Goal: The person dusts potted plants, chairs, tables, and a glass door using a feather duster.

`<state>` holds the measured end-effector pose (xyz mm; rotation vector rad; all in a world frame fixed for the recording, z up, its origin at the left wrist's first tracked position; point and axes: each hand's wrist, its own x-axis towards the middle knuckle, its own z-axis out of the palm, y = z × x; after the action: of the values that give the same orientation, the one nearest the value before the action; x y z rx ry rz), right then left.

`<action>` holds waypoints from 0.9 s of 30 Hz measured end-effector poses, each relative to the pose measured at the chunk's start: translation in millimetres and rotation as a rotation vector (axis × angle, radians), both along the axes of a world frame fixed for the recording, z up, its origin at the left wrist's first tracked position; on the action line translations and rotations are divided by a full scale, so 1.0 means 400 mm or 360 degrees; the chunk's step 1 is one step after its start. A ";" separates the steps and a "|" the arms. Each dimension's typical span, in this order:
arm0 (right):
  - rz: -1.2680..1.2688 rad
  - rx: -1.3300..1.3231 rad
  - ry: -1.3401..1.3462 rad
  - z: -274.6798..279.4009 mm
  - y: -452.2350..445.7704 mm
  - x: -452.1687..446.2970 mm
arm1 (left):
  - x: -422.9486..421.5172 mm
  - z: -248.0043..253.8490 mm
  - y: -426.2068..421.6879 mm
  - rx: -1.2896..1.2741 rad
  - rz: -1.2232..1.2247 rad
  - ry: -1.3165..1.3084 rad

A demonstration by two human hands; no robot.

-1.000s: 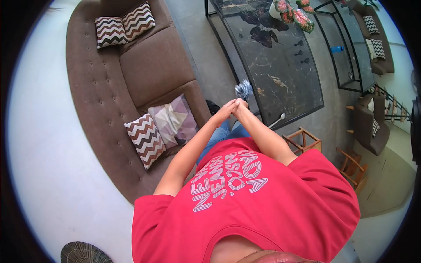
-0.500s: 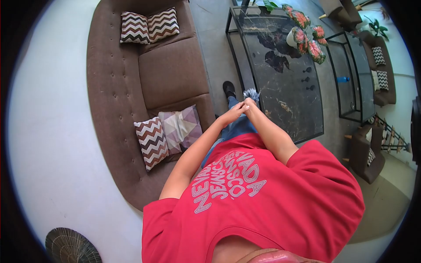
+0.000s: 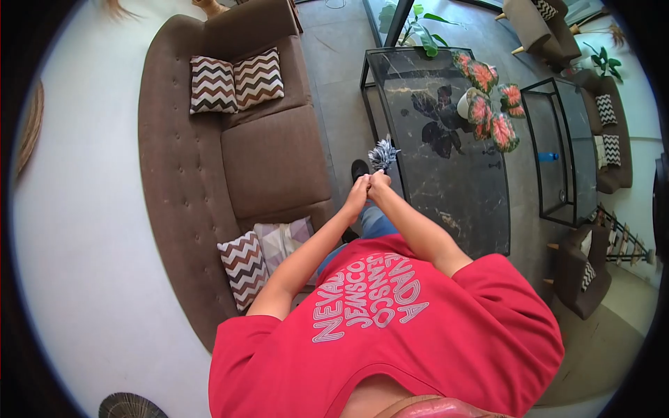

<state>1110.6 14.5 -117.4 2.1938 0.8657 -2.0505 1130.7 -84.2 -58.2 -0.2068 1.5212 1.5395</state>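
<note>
My right hand (image 3: 380,184) is closed around the lower end of a fluffy grey-and-white duster (image 3: 383,155), whose head points away from me beside the edge of the black marble-look table (image 3: 460,202). My left hand (image 3: 357,193) meets it on the left, its fingers pressed together at the right hand; what it grips, if anything, is hidden. Below both hands are my jeans (image 3: 376,221), and a dark shoe (image 3: 359,169) shows just beyond them.
Along the left runs a brown sofa (image 3: 275,164) with zigzag cushions (image 3: 258,78). A pink-and-green potted plant (image 3: 481,115) stands on the table. Farther right are a black-framed table (image 3: 547,104) holding a blue item (image 3: 548,157), and a brown armchair (image 3: 582,279).
The view has shifted, showing more of the table's far end. The duster has come up from low beside the hands to stand out beyond them. Both hands remain together.
</note>
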 end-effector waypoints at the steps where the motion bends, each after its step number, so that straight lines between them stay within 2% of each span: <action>1: -0.0073 -0.0123 0.0154 -0.026 0.014 -0.024 | -0.042 -0.017 0.006 0.0025 0.0038 -0.0037; 2: -0.0147 -0.0247 0.0311 -0.032 0.026 -0.051 | -0.087 -0.016 0.015 0.0050 0.0075 -0.0069; 4: -0.0210 -0.0207 0.0452 -0.049 0.041 -0.113 | -0.170 -0.016 0.033 -0.0021 0.0131 -0.0051; 6: -0.0276 -0.0388 0.0796 -0.060 0.069 -0.178 | -0.253 -0.037 0.041 -0.0138 0.0080 -0.0090; 8: -0.0291 -0.0448 0.0847 -0.079 0.100 -0.243 | -0.322 -0.064 0.045 -0.0159 0.0051 -0.0045; 10: -0.0285 -0.0544 0.1077 -0.097 0.139 -0.310 | -0.384 -0.092 0.049 -0.0204 0.0098 -0.0045; 13: -0.0440 -0.0485 0.0966 -0.074 0.147 -0.431 | -0.453 -0.091 0.051 -0.0214 0.0142 -0.0006; 15: -0.0453 -0.0316 0.0843 -0.089 0.121 -0.532 | -0.508 -0.137 0.052 -0.0177 0.0159 0.0008; 19: -0.0270 -0.0194 0.0869 -0.181 0.052 -0.706 | -0.573 -0.265 0.052 -0.0101 0.0437 -0.0161; 21: -0.0209 -0.0061 0.0922 -0.218 0.019 -0.797 | -0.625 -0.290 0.049 -0.0086 0.0555 -0.0255; 22: -0.0204 -0.0060 0.0882 -0.234 0.000 -0.837 | -0.649 -0.302 0.044 -0.0093 0.0559 -0.0295; 25: -0.0124 0.0014 0.0714 -0.308 -0.022 -0.960 | -0.727 -0.399 0.017 0.0249 0.0813 -0.0433; 27: -0.0068 -0.0002 0.0494 -0.394 -0.015 -1.023 | -0.786 -0.426 -0.002 0.0273 0.0863 -0.0474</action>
<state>701.2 8.5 -274.8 1.9380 0.8414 -2.4534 816.3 -85.0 -228.6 -0.7628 1.1392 1.9448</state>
